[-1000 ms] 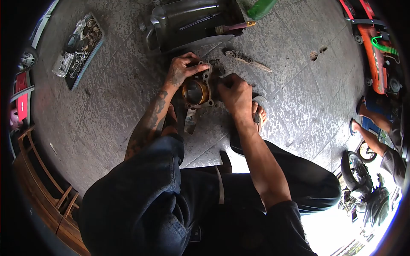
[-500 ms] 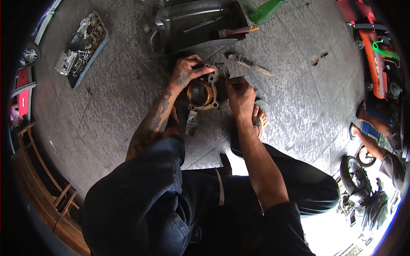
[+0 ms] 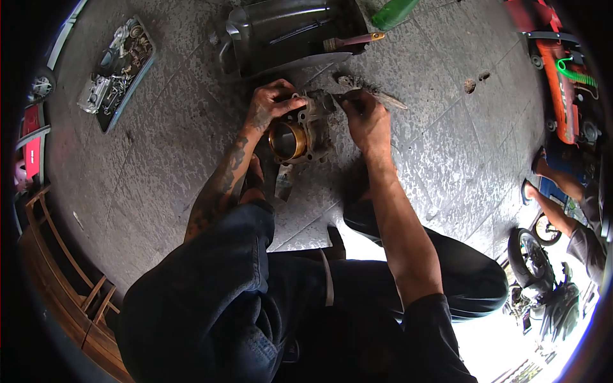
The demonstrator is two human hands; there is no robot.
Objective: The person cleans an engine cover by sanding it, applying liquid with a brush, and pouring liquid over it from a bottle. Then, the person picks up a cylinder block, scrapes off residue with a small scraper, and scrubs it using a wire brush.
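Observation:
An engine cylinder block (image 3: 316, 127) with a bright copper-coloured bore sleeve stands tilted on the floor between my feet. My left hand (image 3: 273, 105) is closed on its far left corner, thumb along the top edge. My right hand (image 3: 370, 124) is just right of the block, fingers pinched near its upper right side. What those fingers hold is dark and small, and I cannot make it out. A flat metal-looking strip (image 3: 285, 182) lies below the block, partly hidden by it.
Ahead is a black tray (image 3: 300, 48) holding a paintbrush (image 3: 354, 41) and a thin rod. A green bottle (image 3: 393, 14) lies right of it, and a dirty stick-like piece (image 3: 383, 97) nearer. At left a parts tray (image 3: 137, 76) holds metal parts. Another person's legs (image 3: 555, 210) show at right.
The cylinder block has been turned and tipped left, so more of its grimy right side shows. My left hand has shifted left with it. My right hand has moved slightly right and away from me.

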